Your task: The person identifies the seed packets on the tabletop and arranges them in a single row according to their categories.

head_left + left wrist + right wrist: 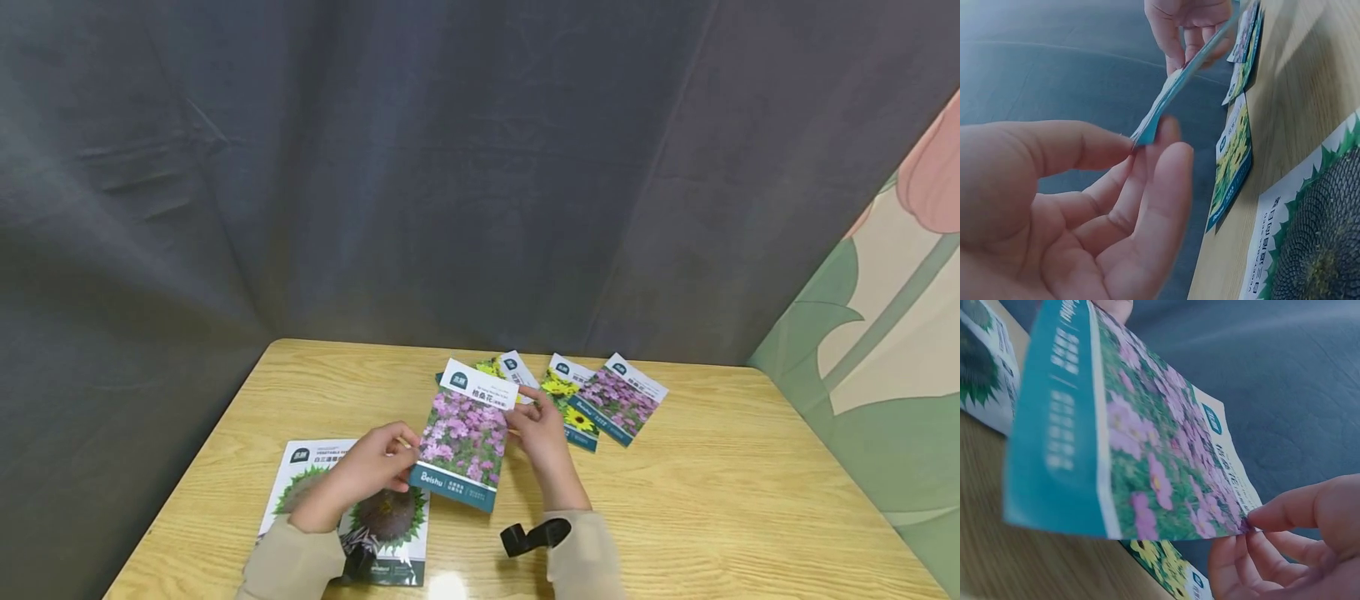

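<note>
A seed packet with pink flowers point(462, 433) is held up off the table between both hands, its printed front facing the head camera. My left hand point(382, 462) pinches its lower left edge between thumb and fingers. At the upper right edge, my right hand point(542, 433) pinches it the same way, and the right wrist view shows the thumb point(1291, 509) on the printed face. Below the left forearm lies a larger sunflower seed packet point(390, 521), partly covered by that arm. In the left wrist view the held packet point(1169, 94) appears nearly edge-on.
Behind the held packet lies a yellow-flower packet point(517, 367), partly hidden. To the right, another pink-flower packet point(618, 400) overlaps a yellow-flower packet point(577, 417). All rest on the wooden table point(712, 500). A dark curtain point(450, 167) hangs behind the table's far edge.
</note>
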Motion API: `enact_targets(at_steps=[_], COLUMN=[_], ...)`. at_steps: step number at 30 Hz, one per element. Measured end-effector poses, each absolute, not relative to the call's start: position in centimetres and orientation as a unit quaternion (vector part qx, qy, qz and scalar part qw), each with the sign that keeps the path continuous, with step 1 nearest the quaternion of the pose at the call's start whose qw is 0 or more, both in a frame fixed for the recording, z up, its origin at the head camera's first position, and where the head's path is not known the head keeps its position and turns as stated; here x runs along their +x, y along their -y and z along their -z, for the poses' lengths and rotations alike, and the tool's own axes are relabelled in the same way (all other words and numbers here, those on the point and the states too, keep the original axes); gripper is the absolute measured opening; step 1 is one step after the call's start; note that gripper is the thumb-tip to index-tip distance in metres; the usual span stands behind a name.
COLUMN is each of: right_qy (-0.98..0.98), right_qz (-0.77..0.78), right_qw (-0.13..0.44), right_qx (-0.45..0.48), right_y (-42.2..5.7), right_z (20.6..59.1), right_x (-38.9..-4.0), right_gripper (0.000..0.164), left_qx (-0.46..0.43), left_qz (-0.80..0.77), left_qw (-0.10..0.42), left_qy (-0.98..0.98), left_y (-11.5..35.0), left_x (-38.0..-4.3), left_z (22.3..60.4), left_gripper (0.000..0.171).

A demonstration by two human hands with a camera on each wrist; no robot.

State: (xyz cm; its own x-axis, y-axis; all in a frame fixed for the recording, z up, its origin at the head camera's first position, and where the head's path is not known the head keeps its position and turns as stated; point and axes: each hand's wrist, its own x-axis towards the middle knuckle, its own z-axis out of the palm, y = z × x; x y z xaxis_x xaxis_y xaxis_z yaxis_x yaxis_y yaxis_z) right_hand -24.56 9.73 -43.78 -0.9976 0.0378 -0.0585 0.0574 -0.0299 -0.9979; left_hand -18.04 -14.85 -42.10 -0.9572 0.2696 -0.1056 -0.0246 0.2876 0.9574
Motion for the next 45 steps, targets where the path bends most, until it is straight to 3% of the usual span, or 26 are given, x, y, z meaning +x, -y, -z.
enact_targets(at_steps=[9, 24, 33, 45], right_qy=[-0.773, -0.816, -0.835, -0.853], right_qz=[0.634, 0.577, 0.548, 0.518], right_qw=[-0.005, 0.044, 0.055, 0.066], right_qx=[0.002, 0.009, 0.005, 0.002], right_y=[-11.0, -11.4, -11.3, -11.1], right_z=[44.1, 44.7, 45.4, 45.7], right_x=[-24.8, -24.9, -25.0, -24.9], right_gripper=[0.044, 0.022, 0.012, 0.011], left_qx=[0.120, 0.117, 0.110, 0.131], left_qz=[-0.568, -0.541, -0.528, -0.505], left_qw=[0.182, 0.248, 0.259, 0.229], left_qy=[-0.793, -0.795, -0.801, -0.822], left_y=[14.6, 13.5, 13.2, 13.4], left_x=[-18.1, -17.1, -16.9, -17.3], left_z=[42.6, 43.0, 44.0, 44.8], left_gripper=[0.010, 0.010, 0.017, 0.016])
